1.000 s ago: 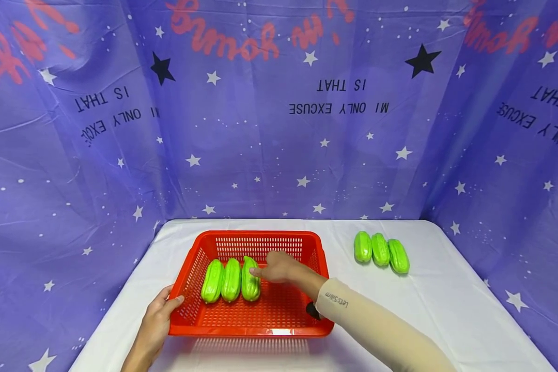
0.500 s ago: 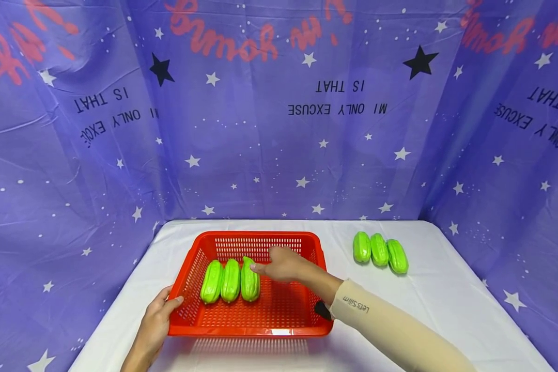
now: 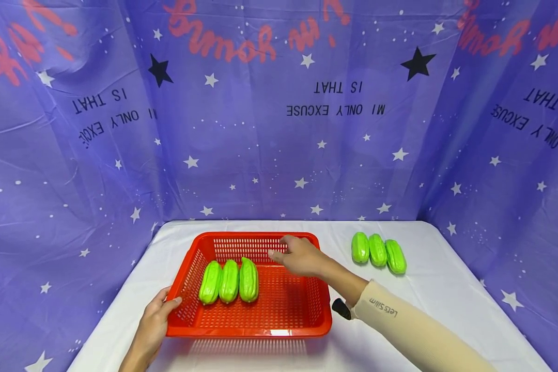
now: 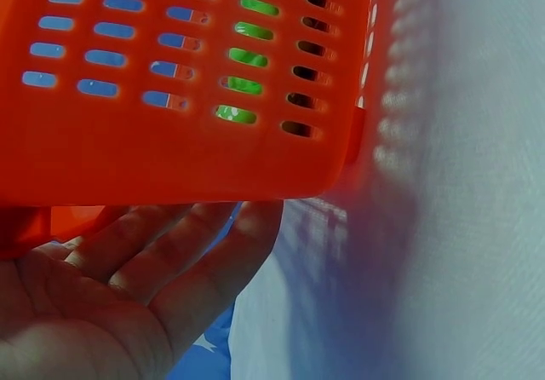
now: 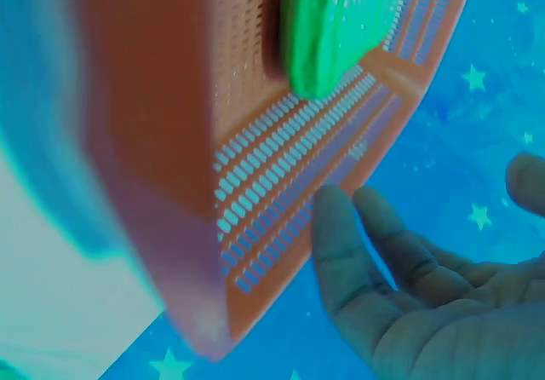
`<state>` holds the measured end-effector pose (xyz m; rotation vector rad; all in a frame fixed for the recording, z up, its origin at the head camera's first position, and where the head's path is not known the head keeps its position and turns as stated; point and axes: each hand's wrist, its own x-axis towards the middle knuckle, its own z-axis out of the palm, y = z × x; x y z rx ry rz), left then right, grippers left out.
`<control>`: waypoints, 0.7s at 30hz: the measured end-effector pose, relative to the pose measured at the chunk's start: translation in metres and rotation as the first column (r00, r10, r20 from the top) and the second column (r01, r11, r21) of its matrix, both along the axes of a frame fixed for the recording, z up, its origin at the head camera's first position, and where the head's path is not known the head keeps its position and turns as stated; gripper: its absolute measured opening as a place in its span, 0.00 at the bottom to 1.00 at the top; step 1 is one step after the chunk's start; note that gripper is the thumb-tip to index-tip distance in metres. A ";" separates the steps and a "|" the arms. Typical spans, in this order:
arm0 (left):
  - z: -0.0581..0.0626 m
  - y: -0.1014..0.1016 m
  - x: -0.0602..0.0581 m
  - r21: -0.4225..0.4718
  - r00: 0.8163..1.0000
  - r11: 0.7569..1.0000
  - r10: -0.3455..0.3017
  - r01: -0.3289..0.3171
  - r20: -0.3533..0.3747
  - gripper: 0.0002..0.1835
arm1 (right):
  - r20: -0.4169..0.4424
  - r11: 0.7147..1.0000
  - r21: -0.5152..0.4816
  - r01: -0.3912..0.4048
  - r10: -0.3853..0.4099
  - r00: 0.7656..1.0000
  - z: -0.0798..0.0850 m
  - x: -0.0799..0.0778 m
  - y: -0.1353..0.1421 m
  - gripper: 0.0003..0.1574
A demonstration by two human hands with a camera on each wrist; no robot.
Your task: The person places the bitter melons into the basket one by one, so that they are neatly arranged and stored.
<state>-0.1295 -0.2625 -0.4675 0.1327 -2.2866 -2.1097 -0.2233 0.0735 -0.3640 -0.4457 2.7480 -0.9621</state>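
A red plastic basket (image 3: pixel 288 310) with slotted walls stands on the table. Inside, toward its left, three bright green, ridged, gourd-like vegetables lie side by side; the rightmost green gourd (image 3: pixel 248 281) has a curved tip. My left hand (image 3: pixel 154 318) grips the basket's left rim, thumb over the top and fingers outside under the rim; those fingers (image 4: pixel 196 269) show in the left wrist view. Over the basket's right back part is my right hand (image 3: pixel 302 257), fingers apart and holding nothing. In the right wrist view its fingers (image 5: pixel 341 261) extend beside the basket wall.
Three more green gourds (image 3: pixel 377 250) lie in a row on the white tablecloth (image 3: pixel 428 315), right of the basket. A purple star-printed curtain (image 3: pixel 260 155) encloses the back and both sides. A beige sleeve (image 3: pixel 414 330) covers the right forearm.
My right hand has come away from the rightmost gourd in the basket and moved right and slightly back. The gourds stay put, and my left hand keeps its grip on the rim.
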 end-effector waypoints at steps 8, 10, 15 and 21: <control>-0.001 0.000 0.000 0.000 1.000 1.000 -0.002 0.002 -0.009 0.21 | -0.078 0.996 -0.079 0.043 -0.049 0.996 0.003 -0.007 0.039 0.31; -0.001 0.000 0.001 -0.008 1.000 1.000 -0.002 0.002 -0.010 0.21 | -0.080 0.992 -0.097 0.080 -0.087 0.993 0.000 -0.009 0.052 0.29; 0.000 -0.001 0.001 -0.019 1.000 1.000 -0.005 0.005 -0.004 0.21 | -0.040 0.967 -0.198 0.163 -0.174 0.984 -0.014 -0.015 0.088 0.26; 0.000 -0.002 0.000 -0.033 1.000 0.999 0.001 -0.001 -0.010 0.21 | 0.030 0.925 -0.286 0.249 -0.251 0.968 -0.028 -0.018 0.128 0.26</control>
